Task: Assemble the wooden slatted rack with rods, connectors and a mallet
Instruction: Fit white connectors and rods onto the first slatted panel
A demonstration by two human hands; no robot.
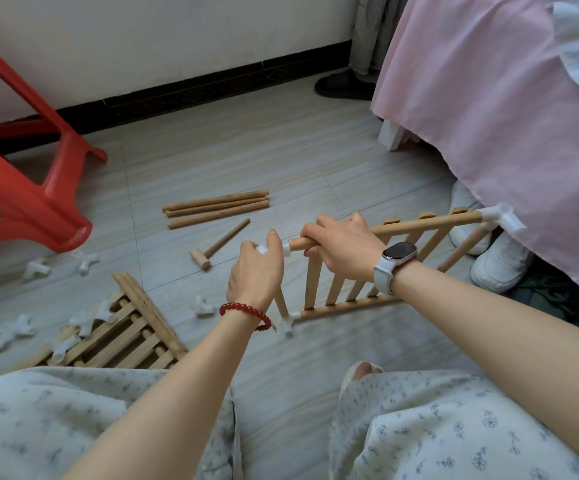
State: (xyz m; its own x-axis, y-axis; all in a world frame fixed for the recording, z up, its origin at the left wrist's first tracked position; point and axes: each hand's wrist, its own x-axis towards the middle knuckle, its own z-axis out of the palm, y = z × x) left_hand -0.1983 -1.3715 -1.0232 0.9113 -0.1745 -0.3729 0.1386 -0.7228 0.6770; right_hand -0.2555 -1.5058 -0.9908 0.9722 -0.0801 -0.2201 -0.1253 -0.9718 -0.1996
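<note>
The rack panel [360, 271] stands on edge on the floor [281, 161], just in front of the person's knees, its far end close against the pink bedspread [488, 98]. The right hand [343, 247] is wrapped round the top rod [426, 223] near its free end, fingers curled over it. The left hand [256, 271] pinches a white connector [263, 250] between thumb and fingers, right at that rod's tip; it looks partly on already, though the palm hides how far.

I'd say the step here is seating that corner piece. To do it well, the right hand should brace the rod hard and close to the joint, as it does, so the panel does not rock. The connector wants to go on straight along the rod, not cocked, with its downward socket lined up over the short upright [280, 301] that rises from the lower corner connector [289, 322]. Twisting a little while pushing should help. If it sticks, the mallet [218, 245] lies on the floor just beyond the hands, and a few light taps would probably finish it.

Spare rods [217, 207] lie beyond the mallet, towards the wall. A second slatted panel [125, 334] and loose connectors [37, 270] lie near the left knee, by the red stool [21, 185].
</note>
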